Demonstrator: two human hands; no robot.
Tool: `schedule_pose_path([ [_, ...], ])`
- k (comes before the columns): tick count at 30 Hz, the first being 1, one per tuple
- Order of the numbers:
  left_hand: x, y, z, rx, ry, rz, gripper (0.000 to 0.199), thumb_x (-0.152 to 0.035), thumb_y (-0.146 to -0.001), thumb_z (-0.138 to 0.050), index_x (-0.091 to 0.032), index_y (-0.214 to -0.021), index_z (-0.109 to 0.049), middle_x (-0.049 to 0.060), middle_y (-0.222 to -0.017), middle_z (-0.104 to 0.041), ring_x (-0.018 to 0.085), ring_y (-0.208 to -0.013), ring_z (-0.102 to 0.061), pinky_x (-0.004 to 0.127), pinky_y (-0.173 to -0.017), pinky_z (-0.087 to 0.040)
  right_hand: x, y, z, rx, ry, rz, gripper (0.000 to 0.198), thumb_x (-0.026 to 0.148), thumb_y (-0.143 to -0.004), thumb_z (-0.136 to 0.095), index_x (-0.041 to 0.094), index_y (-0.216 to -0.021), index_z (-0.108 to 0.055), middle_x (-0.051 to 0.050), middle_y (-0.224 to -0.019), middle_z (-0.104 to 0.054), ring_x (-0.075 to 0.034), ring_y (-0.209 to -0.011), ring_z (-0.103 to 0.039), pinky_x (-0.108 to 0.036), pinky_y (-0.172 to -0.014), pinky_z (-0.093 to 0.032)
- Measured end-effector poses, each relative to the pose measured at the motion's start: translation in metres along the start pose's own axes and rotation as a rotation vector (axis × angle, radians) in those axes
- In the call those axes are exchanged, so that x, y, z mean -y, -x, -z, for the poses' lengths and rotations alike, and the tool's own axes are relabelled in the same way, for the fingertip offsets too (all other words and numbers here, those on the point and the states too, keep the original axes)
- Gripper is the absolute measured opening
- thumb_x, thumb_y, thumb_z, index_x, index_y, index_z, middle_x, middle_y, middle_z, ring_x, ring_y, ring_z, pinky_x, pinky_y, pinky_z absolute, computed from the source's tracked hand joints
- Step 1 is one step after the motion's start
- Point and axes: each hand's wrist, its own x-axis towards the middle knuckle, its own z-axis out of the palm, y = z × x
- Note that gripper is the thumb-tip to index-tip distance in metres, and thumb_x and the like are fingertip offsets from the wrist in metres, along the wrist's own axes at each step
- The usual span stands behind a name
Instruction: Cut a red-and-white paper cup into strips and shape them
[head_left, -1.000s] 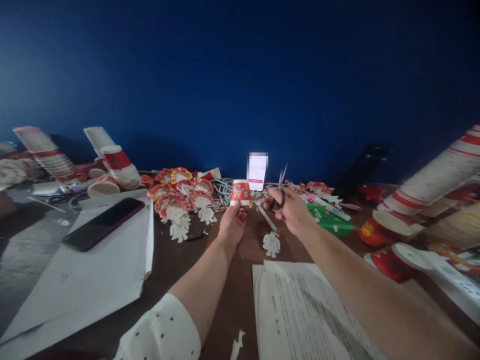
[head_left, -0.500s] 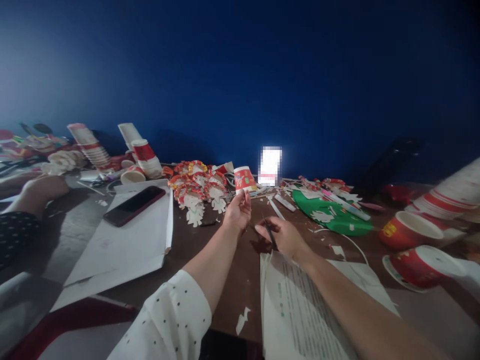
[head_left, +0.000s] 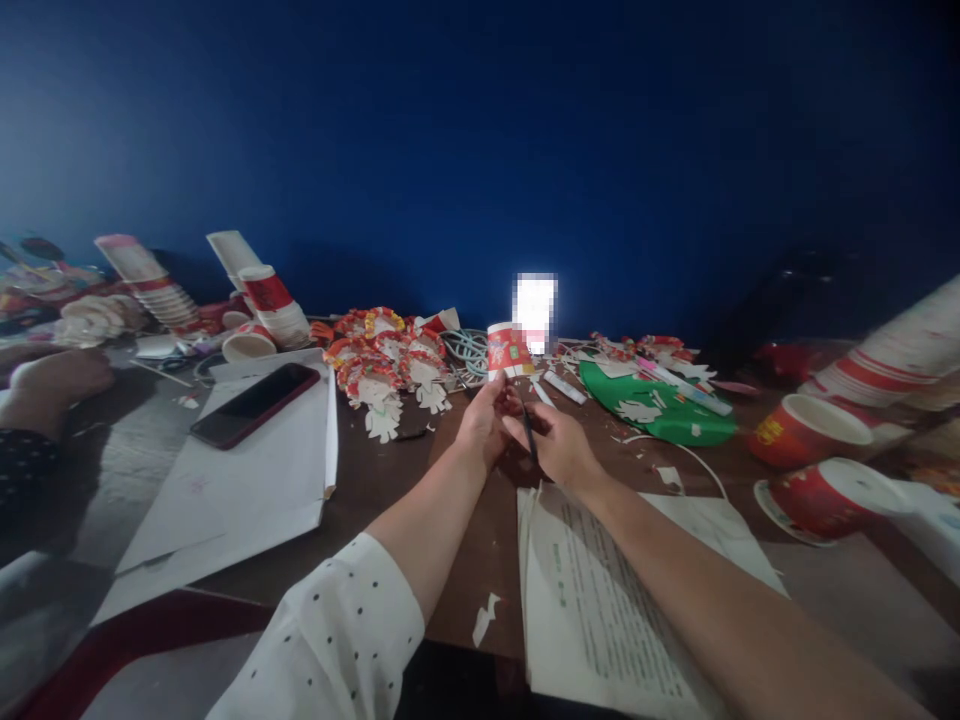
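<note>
Presently, the left hand (head_left: 481, 425) is held up over the middle of the table (head_left: 480, 555), and a red printed paper cup (head_left: 507, 352) is pinched at its lower edge between thumb and fingers. The left forearm is stretched from the near left, covered partly by a dotted white sleeve (head_left: 334, 620). By the right hand (head_left: 564, 442), just beside the left, dark-handled scissors (head_left: 529, 432) are grasped, seen nearly edge-on; its fingers are curled, and the bare forearm is angled in from the near right, across printed sheets (head_left: 592, 600). Part of a bright screen (head_left: 534, 300) is overlapped by the cup. To the right, a green sheet (head_left: 694, 427) is strewn with white scraps (head_left: 639, 412); to the left, red-and-white paper cut-outs (head_left: 382, 360) are heaped, and a dark phone (head_left: 256, 405) is laid on white paper (head_left: 262, 505). At the far left, another person's hand (head_left: 64, 380) is rested.
</note>
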Motion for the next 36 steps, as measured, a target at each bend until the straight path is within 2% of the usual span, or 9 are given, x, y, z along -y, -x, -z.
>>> schedule_pose_path([
  [13, 0.007, -0.002, 0.002, -0.032, 0.004, -0.038, 0.015, -0.018, -0.083, -0.064, -0.011, -0.071, -0.058, -0.001, -0.057, -0.055, 0.005, -0.044, -0.048, 0.015, -0.044, -0.040, -0.005, -0.002, -0.003, -0.033, -0.024, -0.031, 0.037, 0.045, -0.078, -0.065, 0.018, -0.103, -0.071, 0.000, -0.069, -0.066, -0.015, -0.061, -0.055, -0.023, -0.055, -0.043],
  [21, 0.008, -0.003, 0.003, -0.034, -0.030, -0.043, 0.018, -0.020, -0.083, -0.064, -0.012, -0.069, -0.056, -0.001, -0.056, -0.054, 0.006, -0.043, -0.049, 0.016, -0.044, -0.040, -0.006, -0.002, -0.003, -0.034, 0.000, -0.022, 0.038, 0.048, -0.079, -0.063, 0.020, -0.103, -0.070, -0.001, -0.073, -0.068, -0.016, -0.065, -0.058, -0.024, -0.059, -0.044],
  [30, 0.008, 0.000, 0.000, -0.043, -0.032, -0.038, 0.017, -0.019, -0.086, -0.059, -0.011, -0.071, -0.059, -0.001, -0.053, -0.053, 0.006, -0.041, -0.049, 0.016, -0.041, -0.040, 0.004, 0.001, -0.002, -0.050, 0.069, -0.007, 0.032, 0.049, -0.082, -0.060, 0.019, -0.090, -0.070, -0.002, -0.068, -0.068, -0.017, -0.063, -0.059, -0.024, -0.057, -0.042],
  [36, 0.008, 0.002, -0.002, -0.046, -0.044, -0.021, 0.019, -0.021, -0.087, -0.058, -0.011, -0.071, -0.059, -0.001, -0.051, -0.053, 0.006, -0.040, -0.049, 0.016, -0.040, -0.041, 0.004, 0.002, -0.002, -0.054, 0.072, -0.004, 0.032, 0.050, -0.082, -0.059, 0.019, -0.081, -0.068, -0.001, -0.061, -0.065, -0.015, -0.055, -0.056, -0.024, -0.054, -0.041],
])
